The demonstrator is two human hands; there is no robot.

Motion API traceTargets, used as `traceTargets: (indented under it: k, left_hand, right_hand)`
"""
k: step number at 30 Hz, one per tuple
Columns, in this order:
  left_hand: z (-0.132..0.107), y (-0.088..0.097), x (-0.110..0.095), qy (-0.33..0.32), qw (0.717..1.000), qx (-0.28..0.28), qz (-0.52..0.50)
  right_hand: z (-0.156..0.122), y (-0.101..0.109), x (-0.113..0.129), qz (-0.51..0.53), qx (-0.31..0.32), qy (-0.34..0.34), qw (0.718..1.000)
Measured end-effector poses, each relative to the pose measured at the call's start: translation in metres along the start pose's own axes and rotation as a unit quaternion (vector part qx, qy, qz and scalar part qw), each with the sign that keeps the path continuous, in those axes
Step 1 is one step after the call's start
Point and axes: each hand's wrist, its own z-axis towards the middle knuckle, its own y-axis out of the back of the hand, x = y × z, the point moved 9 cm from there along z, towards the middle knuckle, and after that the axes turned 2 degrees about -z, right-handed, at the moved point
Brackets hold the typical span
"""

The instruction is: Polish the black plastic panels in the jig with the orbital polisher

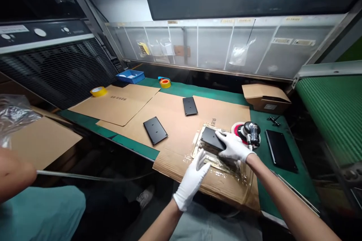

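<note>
A black box-shaped piece (212, 138) sits tilted on a tape-covered fixture (210, 158) at the front of the bench. My right hand (232, 147), in a white glove, grips the right end of this piece, fingers over its top and thumb along its near side. Just in front of the piece, my gloved left hand (194, 175) is open, with its fingers apart and nothing in them. An orbital sander (250, 133) with a red-and-white pad lies right behind my right hand. Two black flat panels (155, 130) (189, 106) lie apart on the cardboard to the left.
Cardboard sheets (169, 111) cover much of the green bench. On the right are a dark panel (279, 150), an open carton (266, 96) and a green conveyor (333, 109). Yellow tape rolls (98, 91) and a blue tray (131, 76) stand farther back. Another person (42, 211) sits left.
</note>
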Motion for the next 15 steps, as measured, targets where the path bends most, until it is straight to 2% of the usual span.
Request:
traceTargets:
  k: [2,4,6,8,10,11,12,14,15]
  left_hand:
    - [0.011,0.015,-0.011,-0.062,0.992,-0.029,0.110]
    - [0.030,0.013,-0.027,-0.128,0.965,-0.030,0.226]
    - [0.056,-0.004,-0.038,-0.190,0.926,0.008,0.327]
    - [0.084,-0.028,-0.038,-0.233,0.871,0.062,0.428]
    - [0.107,-0.046,-0.027,-0.258,0.805,0.089,0.527]
    - [0.115,-0.050,-0.021,-0.265,0.777,0.089,0.565]
    - [0.121,-0.053,-0.015,-0.272,0.754,0.084,0.591]
    - [0.128,-0.054,-0.005,-0.281,0.730,0.072,0.619]
    - [0.128,-0.054,-0.001,-0.281,0.724,0.071,0.625]
  right_hand:
    - [0.005,-0.022,-0.008,-0.035,0.051,-0.002,0.998]
    - [0.005,-0.038,-0.006,-0.059,0.063,-0.010,0.996]
    - [0.002,-0.044,0.001,-0.074,0.051,-0.006,0.996]
    - [-0.002,-0.043,0.008,-0.090,0.047,0.008,0.995]
    - [-0.006,-0.026,0.010,-0.106,0.022,0.029,0.994]
    - [-0.008,-0.009,0.006,-0.113,-0.016,0.020,0.993]
    - [-0.011,0.014,-0.005,-0.117,-0.074,-0.019,0.990]
    - [-0.023,0.060,-0.045,-0.090,-0.185,-0.185,0.961]
    - [-0.032,0.074,-0.067,-0.060,-0.211,-0.279,0.935]
